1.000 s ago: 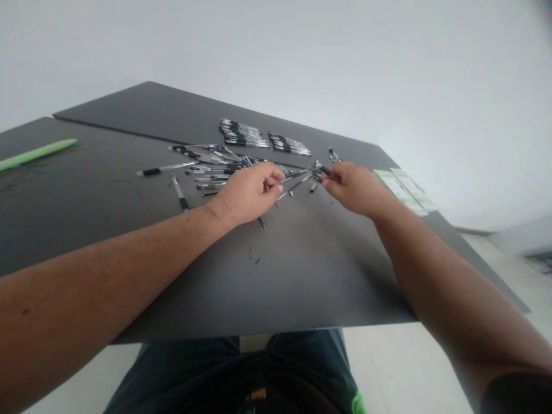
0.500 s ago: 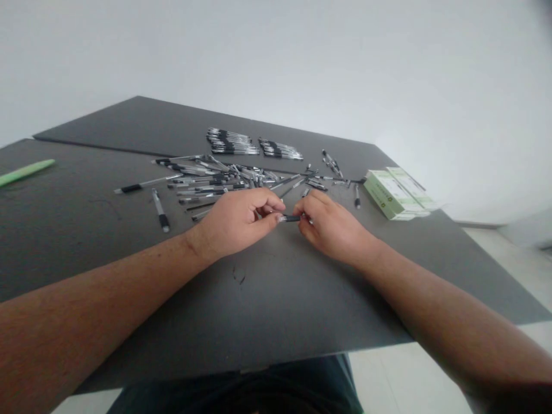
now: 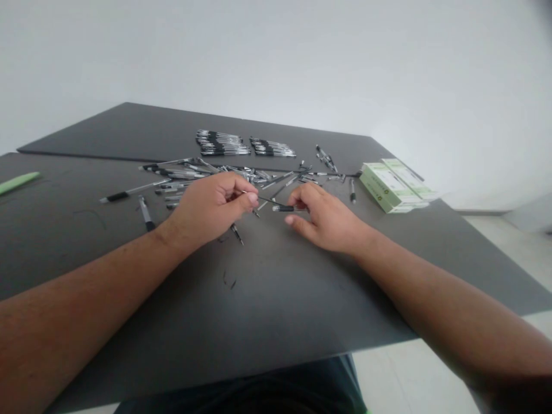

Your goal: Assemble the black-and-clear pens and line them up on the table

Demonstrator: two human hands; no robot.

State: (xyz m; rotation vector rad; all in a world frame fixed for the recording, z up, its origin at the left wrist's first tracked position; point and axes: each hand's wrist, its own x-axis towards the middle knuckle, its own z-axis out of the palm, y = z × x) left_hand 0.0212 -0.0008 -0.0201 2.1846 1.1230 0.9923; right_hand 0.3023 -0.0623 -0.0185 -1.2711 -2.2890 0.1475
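Observation:
My left hand (image 3: 211, 208) pinches a thin dark pen refill (image 3: 269, 200) between thumb and forefinger. The refill slants down toward my right hand (image 3: 325, 217). In my right hand's fingers is a clear pen barrel with a black grip (image 3: 283, 209), its grip end pointing left. I cannot tell whether refill and barrel touch. Below my left hand a pen tip (image 3: 237, 234) pokes out, its other end hidden by the hand. Behind both hands lies a loose heap of pen parts (image 3: 190, 172), partly covered by my left hand.
Two neat rows of pens (image 3: 222, 144) lie at the back of the dark table (image 3: 276, 299). Green and white boxes (image 3: 390, 187) are at the right. A light green object (image 3: 19, 182) lies far left, and small black scraps (image 3: 229, 280) sit in front.
My hands have moved apart, the left one leftward. The thin refill now shows between them, while the barrel stays in my right hand. The camera view has shifted slightly.

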